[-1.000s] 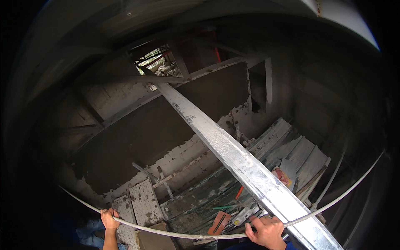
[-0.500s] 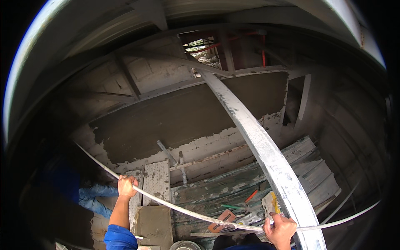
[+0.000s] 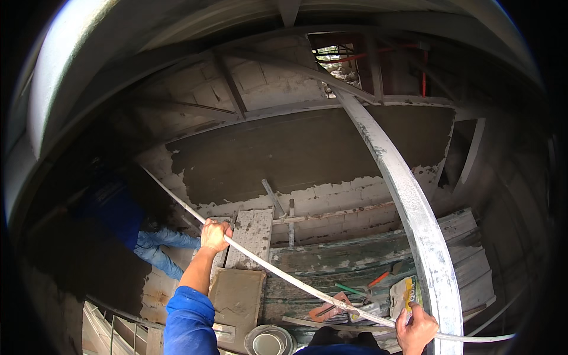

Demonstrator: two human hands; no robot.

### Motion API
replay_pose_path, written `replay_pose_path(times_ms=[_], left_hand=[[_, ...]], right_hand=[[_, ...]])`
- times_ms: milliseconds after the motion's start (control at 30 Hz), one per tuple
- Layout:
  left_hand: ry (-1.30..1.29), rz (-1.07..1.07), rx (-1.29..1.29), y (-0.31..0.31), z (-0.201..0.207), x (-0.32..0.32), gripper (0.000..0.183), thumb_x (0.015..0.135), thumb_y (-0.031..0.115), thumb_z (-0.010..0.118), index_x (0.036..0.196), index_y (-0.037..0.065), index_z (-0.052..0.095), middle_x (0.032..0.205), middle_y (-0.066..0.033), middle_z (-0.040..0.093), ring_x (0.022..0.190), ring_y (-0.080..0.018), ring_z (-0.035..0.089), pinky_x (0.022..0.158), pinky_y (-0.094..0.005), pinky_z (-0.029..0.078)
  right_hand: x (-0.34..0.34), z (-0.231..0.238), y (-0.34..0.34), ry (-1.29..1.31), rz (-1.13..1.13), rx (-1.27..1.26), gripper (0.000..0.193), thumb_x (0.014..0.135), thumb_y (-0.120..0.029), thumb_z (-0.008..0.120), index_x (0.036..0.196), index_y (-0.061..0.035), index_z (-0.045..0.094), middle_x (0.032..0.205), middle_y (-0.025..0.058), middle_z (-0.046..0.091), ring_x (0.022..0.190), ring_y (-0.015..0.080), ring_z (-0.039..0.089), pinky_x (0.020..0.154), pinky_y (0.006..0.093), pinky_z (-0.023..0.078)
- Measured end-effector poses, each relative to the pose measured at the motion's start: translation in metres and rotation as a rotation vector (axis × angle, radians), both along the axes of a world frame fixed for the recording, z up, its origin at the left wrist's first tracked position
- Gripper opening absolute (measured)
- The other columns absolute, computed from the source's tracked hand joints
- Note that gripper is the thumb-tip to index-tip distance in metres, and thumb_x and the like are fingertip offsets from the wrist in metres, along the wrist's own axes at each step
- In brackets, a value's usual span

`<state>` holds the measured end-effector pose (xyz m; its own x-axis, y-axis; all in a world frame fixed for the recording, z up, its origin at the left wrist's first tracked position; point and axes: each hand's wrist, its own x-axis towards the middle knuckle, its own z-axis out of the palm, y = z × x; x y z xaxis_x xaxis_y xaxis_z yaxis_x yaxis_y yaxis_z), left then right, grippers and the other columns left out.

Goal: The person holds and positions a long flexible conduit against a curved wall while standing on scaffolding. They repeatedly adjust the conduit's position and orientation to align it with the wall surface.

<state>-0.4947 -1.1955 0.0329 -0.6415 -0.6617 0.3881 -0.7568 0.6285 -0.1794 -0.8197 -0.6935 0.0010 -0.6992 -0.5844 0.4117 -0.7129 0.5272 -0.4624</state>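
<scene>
In the head view, the only one, one long pale pole [image 3: 266, 264] runs slantwise across the scene, its left stretch rising toward the wall [image 3: 266, 157] and its right stretch dipping past one metal beam [image 3: 414, 207]; both of the person's hands are on it. The left hand [image 3: 216, 235] is closed around the pole, fingers wrapped over it, above the near end of two speckled boards [image 3: 250, 238]. The right hand [image 3: 417, 329] is curled, thumb and fingers bent in a grip on the pole, just beside the beam's left edge. Below the pole lies one platform [image 3: 307, 258] of dark, stained planks. Toward its near edge are one pinkish float [image 3: 329, 309], one green handle [image 3: 351, 289] and one orange handle [image 3: 378, 278], the orange one farther right, and one white-and-yellow bag [image 3: 401, 296] near the beam. Past the platform's left edge sits one flat mortar-coated board [image 3: 236, 296], and by that board's near right corner stands one round bucket [image 3: 269, 342]. Well to the left, one other person [image 3: 118, 213] in a blue top and jeans is partly lost in shadow; that person's hands cannot be made out.
</scene>
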Motion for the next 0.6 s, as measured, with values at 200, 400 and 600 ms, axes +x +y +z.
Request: replay_pose_path(times_ms=[200,400,600], left_hand=[[-0.014,-0.017,-0.026,-0.001,0.0,-0.001,0.011,0.071,0.022,0.066,0.066,0.012,0.064,0.063,-0.0127,0.063,0.069,-0.0308,0.06,0.079,-0.0406,0.045],[-0.001,-0.042,-0.031,-0.001,-0.002,0.0,0.013,0.07,0.02,0.063,0.061,0.012,0.06,0.062,-0.0129,0.063,0.069,-0.0314,0.062,0.078,-0.043,0.046],[0.058,-0.036,-0.001,-0.005,-0.006,0.003,0.007,0.064,0.013,0.065,0.06,0.012,0.059,0.063,-0.0101,0.063,0.071,-0.0303,0.063,0.082,-0.0426,0.046]], right_hand=[[0.0,0.0,0.005,-0.057,-0.028,0.17,0.029,0.09,-0.03,0.062,0.113,-0.0144,0.072,0.07,0.0185,0.066,0.056,0.0364,0.061,0.052,0.0446,0.049],[0.001,0.002,0.001,-0.02,-0.004,0.083,0.023,0.086,-0.027,0.065,0.101,-0.0113,0.071,0.065,0.0136,0.062,0.054,0.0319,0.06,0.053,0.0416,0.047],[-0.001,0.004,-0.004,0.093,-0.06,-0.014,0.014,0.073,-0.024,0.074,0.079,-0.0131,0.068,0.048,0.0034,0.053,0.042,0.0243,0.053,0.045,0.0364,0.038]])
